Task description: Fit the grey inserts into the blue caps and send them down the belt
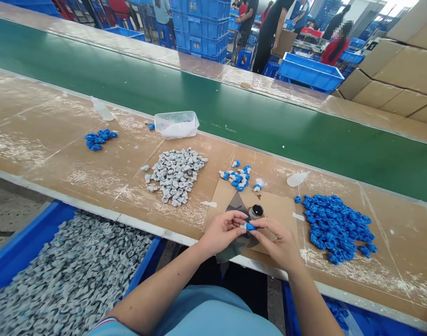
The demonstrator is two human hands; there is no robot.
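Both hands meet over the near edge of the workbench, on one small blue-and-white plastic part. My left hand pinches its pale end between thumb and fingertips. On the blue end, the fingers of my right hand are closed. Just beyond the fingers sits a small round pot of dark liquid, standing on a cardboard sheet. A camouflage-patterned cloth lies beneath the hands. Behind the pot is a little group of joined blue-and-white parts.
Grey-white parts are heaped left, blue parts right. A clear plastic tub stands by the green conveyor belt. A blue crate of grey parts is at lower left. People and stacked blue crates are beyond.
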